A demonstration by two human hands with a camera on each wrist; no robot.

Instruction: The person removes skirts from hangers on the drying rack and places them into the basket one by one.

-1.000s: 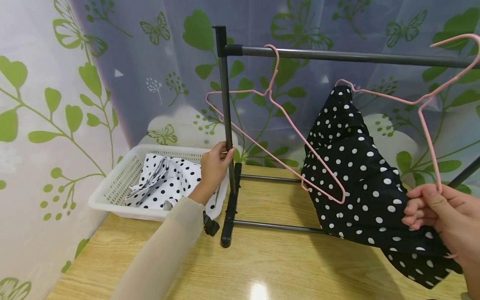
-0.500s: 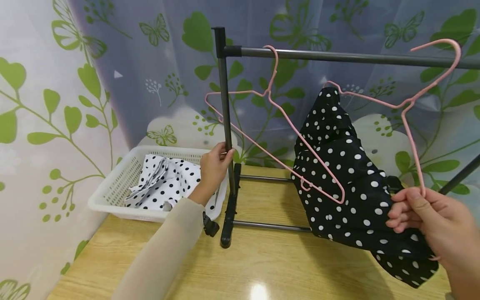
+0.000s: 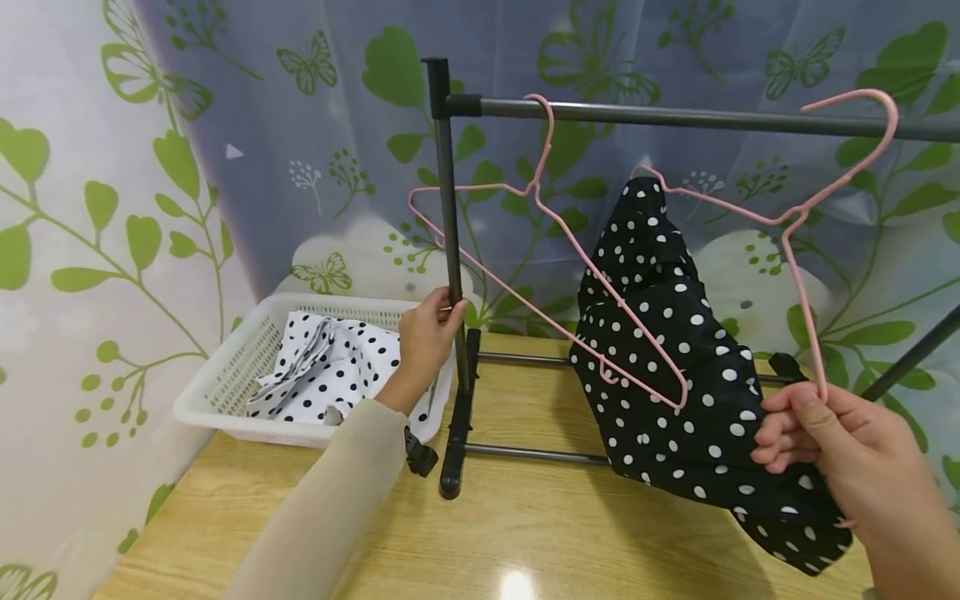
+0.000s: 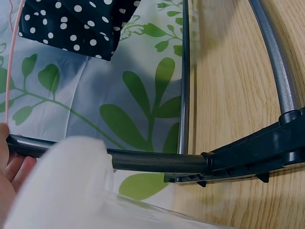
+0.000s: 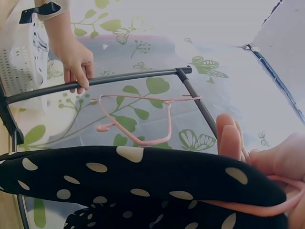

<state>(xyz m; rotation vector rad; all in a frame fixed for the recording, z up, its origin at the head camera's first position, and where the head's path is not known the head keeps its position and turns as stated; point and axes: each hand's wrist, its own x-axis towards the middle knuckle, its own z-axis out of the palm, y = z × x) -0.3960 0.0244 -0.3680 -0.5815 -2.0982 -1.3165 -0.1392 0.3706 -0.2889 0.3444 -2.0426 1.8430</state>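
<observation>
My left hand (image 3: 426, 337) grips the dark upright pole (image 3: 447, 208) of a clothes rack. My right hand (image 3: 847, 450) pinches one arm of a pink hanger (image 3: 799, 216), thumb against the fingers. A black garment with white dots (image 3: 705, 367) drapes from the hanger's other shoulder and passes down behind the right hand; the exact garment type cannot be told. That hanger's hook shows in front of the top bar (image 3: 675, 115); whether it touches cannot be told. A second pink hanger (image 3: 539, 167) hangs bare on the bar. In the right wrist view, the dotted fabric (image 5: 143, 167) covers much of the foreground.
A white plastic basket (image 3: 195, 414) with a white, black-dotted cloth (image 3: 345, 367) stands at the left, beside the rack's foot (image 3: 453, 458). The rack stands on a wooden table (image 3: 525, 533). A leaf-patterned curtain (image 3: 315, 167) is behind it.
My right hand has moved left with the pink hanger and the black dotted garment, bringing its hook lower and further left along the bar. The left hand has stayed on the pole.
</observation>
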